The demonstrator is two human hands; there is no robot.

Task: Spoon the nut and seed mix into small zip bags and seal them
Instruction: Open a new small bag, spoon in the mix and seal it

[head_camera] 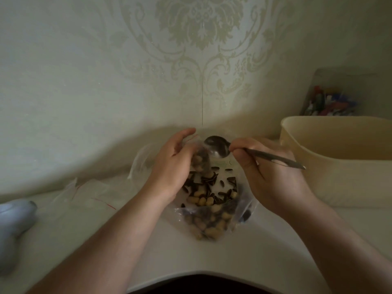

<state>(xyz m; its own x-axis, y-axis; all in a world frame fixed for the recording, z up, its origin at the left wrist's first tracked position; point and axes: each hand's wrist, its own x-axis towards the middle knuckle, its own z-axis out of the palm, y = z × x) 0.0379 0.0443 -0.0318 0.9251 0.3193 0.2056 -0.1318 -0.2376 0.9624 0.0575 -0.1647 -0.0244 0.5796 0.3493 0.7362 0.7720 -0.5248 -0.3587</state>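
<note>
My left hand (172, 164) grips a small clear zip bag (199, 160) upright, with nuts and seeds showing inside it. My right hand (269, 175) pinches a metal spoon (218, 148) by its handle; the bowl of the spoon is tipped at the small bag's mouth. Under both hands lies a large clear bag (212, 211) of peanuts and dark sunflower seeds on the white table (169, 262).
Several empty small zip bags with red strips (93, 194) lie at the left. A cream plastic tub (339, 158) stands at the right, with a colourful packet (331, 100) behind it against the patterned wall. A grey object (12, 219) sits at the far left edge.
</note>
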